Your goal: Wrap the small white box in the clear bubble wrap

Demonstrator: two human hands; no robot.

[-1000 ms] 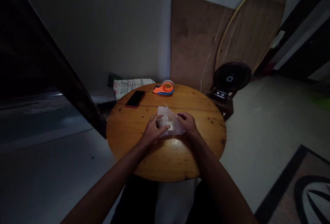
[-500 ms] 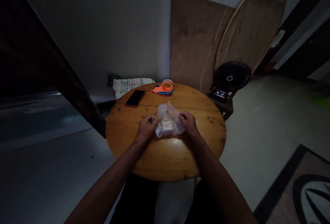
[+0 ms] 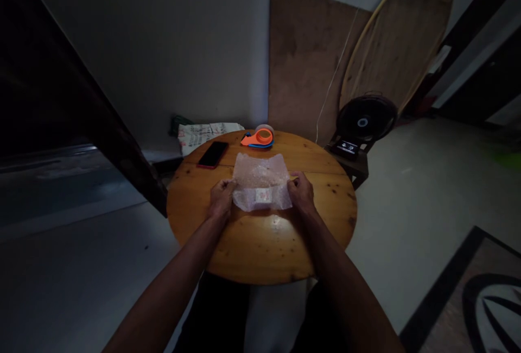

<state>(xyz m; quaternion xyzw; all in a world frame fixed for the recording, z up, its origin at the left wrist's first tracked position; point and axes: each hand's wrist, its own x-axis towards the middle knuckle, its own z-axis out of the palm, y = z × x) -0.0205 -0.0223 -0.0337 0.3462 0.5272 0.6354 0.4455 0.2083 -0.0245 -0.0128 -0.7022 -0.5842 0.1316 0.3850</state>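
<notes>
A sheet of bubble wrap [image 3: 260, 171] is spread on the round wooden table [image 3: 260, 250]. On the near part of the sheet sits a small whitish box [image 3: 264, 196] with reddish marks; a layer of the wrap seems to cover it. My left hand [image 3: 222, 197] pinches the left edge of the wrap. At the opposite edge, my right hand [image 3: 301, 190] has its thumb and fingers closed on the sheet.
Behind the wrap stands an orange and blue tape dispenser [image 3: 259, 138]. A phone [image 3: 213, 155] lies at the table's back left. Past the right rim, a black fan [image 3: 366, 120] stands on a small stool.
Both hands have moved apart. The bubble wrap, bunched and folded before, is now stretched out wide and flatter, with the small box still on its near part.
</notes>
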